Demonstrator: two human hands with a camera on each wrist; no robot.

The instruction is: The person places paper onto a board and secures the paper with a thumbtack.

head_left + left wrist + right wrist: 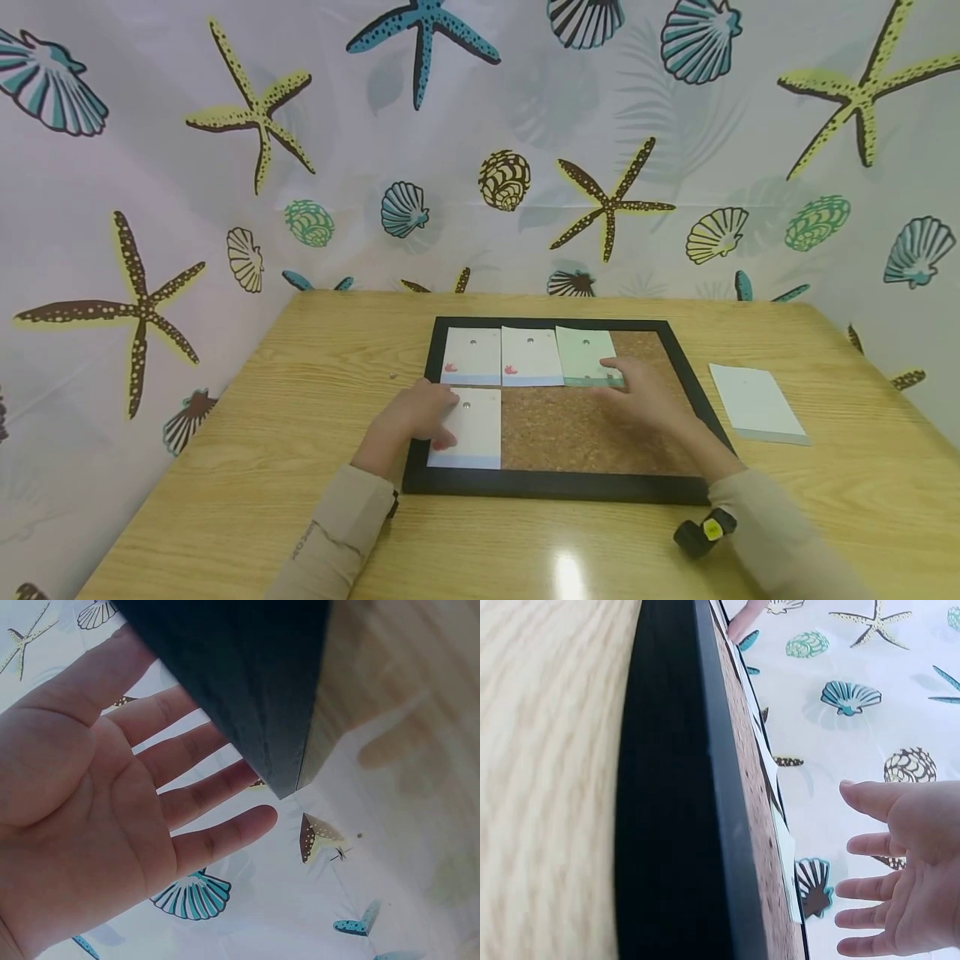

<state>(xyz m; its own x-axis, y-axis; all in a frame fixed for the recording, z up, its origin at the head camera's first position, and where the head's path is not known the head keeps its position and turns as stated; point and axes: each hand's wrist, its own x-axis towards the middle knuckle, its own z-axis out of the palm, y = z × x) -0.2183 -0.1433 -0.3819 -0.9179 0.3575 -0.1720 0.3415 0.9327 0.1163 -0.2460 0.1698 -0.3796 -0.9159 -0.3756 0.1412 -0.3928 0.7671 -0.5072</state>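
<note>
A black-framed corkboard (592, 433) lies on the table, with several paper sheets in its upper and left parts. Two white sheets (474, 357) with a pink print sit side by side at the top, followed by a pale green sheet (585, 354). Another white sheet (480, 429) lies below the first. Each bears a small round silvery spot, like a pin head. My left hand (412, 412) is at the board's left edge, over the lower sheet; its fingers (210, 836) are spread. My right hand (648, 396) hovers by the green sheet, fingers extended and holding nothing.
To the right of the board a loose white sheet (757, 404) with a bluish lower strip lies on the wooden table (300, 467). A tiny object (392, 376) sits left of the board. Behind hangs a shell-and-starfish cloth (450, 125). A black-and-yellow device (705, 532) is on the right wrist.
</note>
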